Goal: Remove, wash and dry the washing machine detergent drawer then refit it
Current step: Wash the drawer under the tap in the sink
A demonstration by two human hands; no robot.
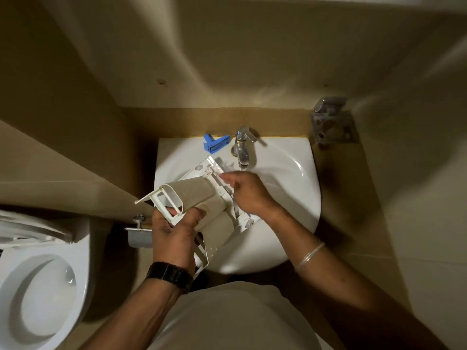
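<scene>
Drawer (202, 198) is held over the sink (290, 188) at frame centre, long axis running lower left to upper right, far end just below the tap (242, 147). Left hand (174, 236) is clamped on the near handle end; right hand (249, 193), nearer the tap, rests on the far end w/ fingers loosely curled, closure not clear. Blue insert (216, 144) sits on the sink rim, upper centre; toilet (38, 286) at lower left, cramped bathroom w/ beige walls.

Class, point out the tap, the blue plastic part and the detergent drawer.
tap (243, 145), head view, on its metal body
blue plastic part (216, 143), head view, on its middle
detergent drawer (199, 195), head view, on its beige underside
</scene>
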